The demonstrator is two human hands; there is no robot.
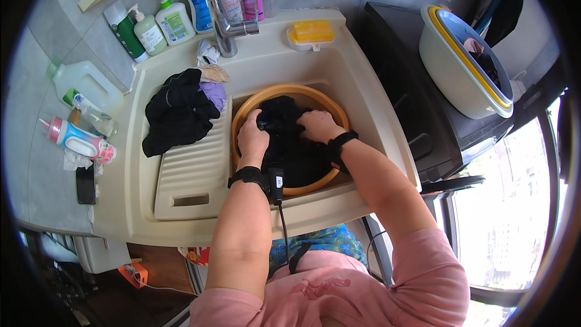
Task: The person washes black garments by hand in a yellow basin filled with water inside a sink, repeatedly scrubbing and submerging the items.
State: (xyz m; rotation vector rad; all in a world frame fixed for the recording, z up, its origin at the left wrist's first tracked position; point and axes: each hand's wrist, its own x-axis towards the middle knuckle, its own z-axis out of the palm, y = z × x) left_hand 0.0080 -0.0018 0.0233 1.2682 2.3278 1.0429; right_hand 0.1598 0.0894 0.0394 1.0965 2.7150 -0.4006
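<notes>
An orange plastic basin sits in the bowl of a beige laundry sink. Wet black cloth fills much of it. At the basin's left side my left hand grips the cloth, thumb and fingers curled on it. My right hand holds the same cloth toward the right, fingertips partly hidden in its folds. Both wrists wear black straps. Beside the basin is a ribbed washboard, with a heap of black clothing and a purple cloth on its upper part.
A chrome faucet rises behind the basin, near yellow soap bars on a white dish. Bottles, including a pump bottle, line the back and left edges. A phone lies at left. Nested basins stand on a black appliance.
</notes>
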